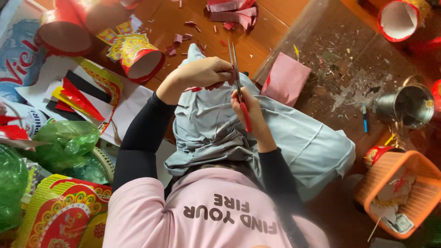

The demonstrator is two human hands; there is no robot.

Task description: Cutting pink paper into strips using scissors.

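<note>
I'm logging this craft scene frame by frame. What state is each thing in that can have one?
Scissors: blades nearly closed, pointing away, red handle in right hand.
Left hand: pinching a small pink paper piece at the blades.
Metal can: lying tipped, mouth open.
Orange basket: upright, holding scraps.
Red paper cylinder: on its side, open end showing.
Pink paper sheet: lying flat, uncut.

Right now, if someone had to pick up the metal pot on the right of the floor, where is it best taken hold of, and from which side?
Probably by the rim of the metal pot. It lies tilted with its open mouth turned towards the camera, so the rim is bare and reachable from above. A thin wire handle seems to arch over its top edge, which could serve too. The orange basket crowds the near side, so coming from above or the far side looks easier.
</note>
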